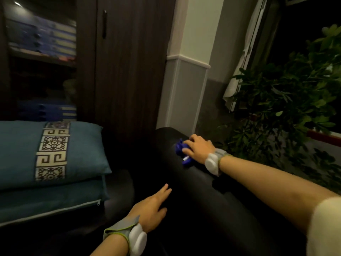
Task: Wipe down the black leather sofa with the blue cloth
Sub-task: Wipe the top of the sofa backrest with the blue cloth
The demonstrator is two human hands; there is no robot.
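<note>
The black leather sofa (212, 191) fills the lower middle, its rounded armrest running from bottom right up to the wall. A bunched blue cloth (181, 151) lies on top of the armrest near its far end. My right hand (198, 147) holds the cloth down on the leather, fingers curled over it. Lower down, my left hand (153, 209) is flat with straight fingers against the inner side of the armrest and holds nothing.
Two teal cushions (20, 154) are stacked on the seat at left. A dark wooden cabinet (129, 71) with shelves of blue folders stands behind. A leafy potted plant (286, 108) crowds the right side of the armrest. A pale wall column (184, 89) rises beyond the armrest.
</note>
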